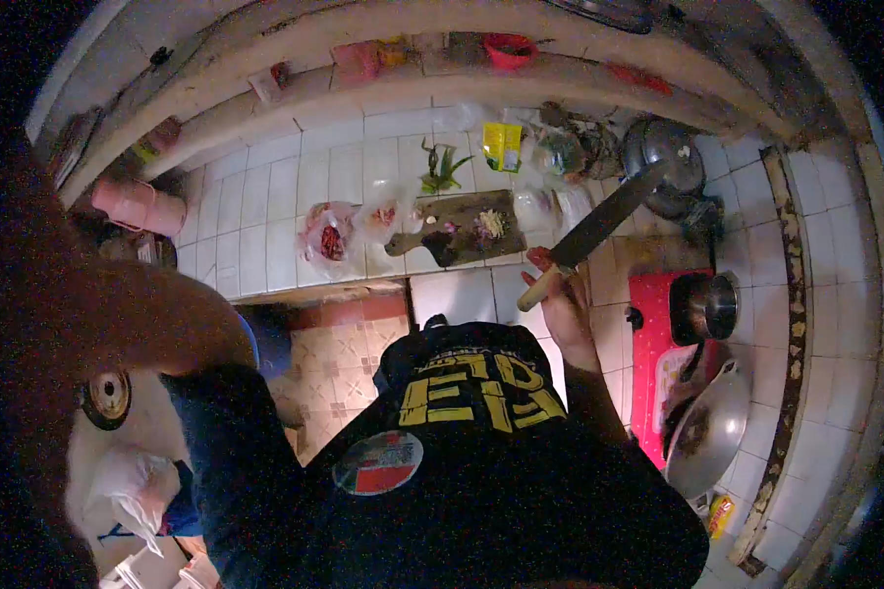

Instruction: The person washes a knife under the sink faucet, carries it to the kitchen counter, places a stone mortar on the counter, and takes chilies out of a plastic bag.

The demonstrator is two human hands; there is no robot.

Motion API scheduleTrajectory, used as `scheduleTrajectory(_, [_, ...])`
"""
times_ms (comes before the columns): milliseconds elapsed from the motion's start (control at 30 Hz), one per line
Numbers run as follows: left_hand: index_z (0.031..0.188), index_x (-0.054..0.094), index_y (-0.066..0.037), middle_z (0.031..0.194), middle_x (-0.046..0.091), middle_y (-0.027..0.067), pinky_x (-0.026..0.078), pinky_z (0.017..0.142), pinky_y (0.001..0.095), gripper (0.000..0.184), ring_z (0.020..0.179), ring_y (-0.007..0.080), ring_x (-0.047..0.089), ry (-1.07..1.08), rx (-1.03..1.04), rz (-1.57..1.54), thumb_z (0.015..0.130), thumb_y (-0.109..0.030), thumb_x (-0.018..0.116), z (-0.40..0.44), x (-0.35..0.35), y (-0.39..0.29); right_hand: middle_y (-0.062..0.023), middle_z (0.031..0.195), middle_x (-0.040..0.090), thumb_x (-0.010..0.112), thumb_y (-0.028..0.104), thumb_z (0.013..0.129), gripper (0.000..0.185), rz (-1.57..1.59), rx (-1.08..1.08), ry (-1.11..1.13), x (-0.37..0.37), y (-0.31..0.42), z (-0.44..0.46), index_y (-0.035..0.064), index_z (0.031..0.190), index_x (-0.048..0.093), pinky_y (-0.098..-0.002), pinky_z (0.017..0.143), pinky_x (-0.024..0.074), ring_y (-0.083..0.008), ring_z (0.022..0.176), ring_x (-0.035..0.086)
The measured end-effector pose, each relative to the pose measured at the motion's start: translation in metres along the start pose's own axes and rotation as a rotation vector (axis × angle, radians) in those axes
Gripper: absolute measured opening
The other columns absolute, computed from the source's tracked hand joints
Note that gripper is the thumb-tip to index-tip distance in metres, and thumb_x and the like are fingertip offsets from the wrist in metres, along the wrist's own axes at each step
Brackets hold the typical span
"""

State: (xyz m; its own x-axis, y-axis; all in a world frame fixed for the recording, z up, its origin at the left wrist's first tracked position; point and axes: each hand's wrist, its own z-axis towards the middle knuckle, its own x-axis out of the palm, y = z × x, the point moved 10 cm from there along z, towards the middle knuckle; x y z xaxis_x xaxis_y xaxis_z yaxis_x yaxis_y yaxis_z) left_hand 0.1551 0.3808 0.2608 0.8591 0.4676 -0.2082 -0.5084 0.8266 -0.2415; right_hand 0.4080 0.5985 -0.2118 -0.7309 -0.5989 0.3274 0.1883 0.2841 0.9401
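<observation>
Right hand (566, 302) grips 1 kitchen knife (604, 224) right of the chopping board (454, 214) — left hand's state can't be told.

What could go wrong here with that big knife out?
The right hand could let the large knife slip, and its bare blade might cut someone. Swinging it could knock the metal pot beyond the tip. Chopped pieces lie loose on the cutting board and might scatter if bumped.
</observation>
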Motion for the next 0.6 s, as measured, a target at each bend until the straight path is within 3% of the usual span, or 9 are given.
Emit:
scheduleTrajectory(267, [0.120,0.034,-0.014,0.127,0.030,0.0109,0.018,0.098,0.0548,0.073,0.120,0.0351,0.025,0.065,0.042,0.093,0.061,-0.049,0.056,0.035,0.025,-0.023,-0.0112,0.128,0.047,0.057,0.036,0.088,0.044,-0.177,-0.099,0.066,-0.026,0.027,-0.006,0.0091,0.122,0.047,-0.0439,0.098,0.0375,-0.0238,0.121,0.043])
scheduleTrajectory(600, [0.116,0.036,-0.013,0.122,0.033,0.0107,0.021,0.095,0.0520,0.066,0.115,0.0332,0.028,0.086,0.040,0.164,0.061,-0.043,0.056,0.040,0.040,-0.040,-0.0122,0.129,0.046,0.058,0.036,0.088,0.044,-0.153,-0.037,0.075,-0.041,0.034,-0.010,0.0059,0.119,0.047,-0.0433,0.099,0.0366,-0.0233,0.121,0.042])
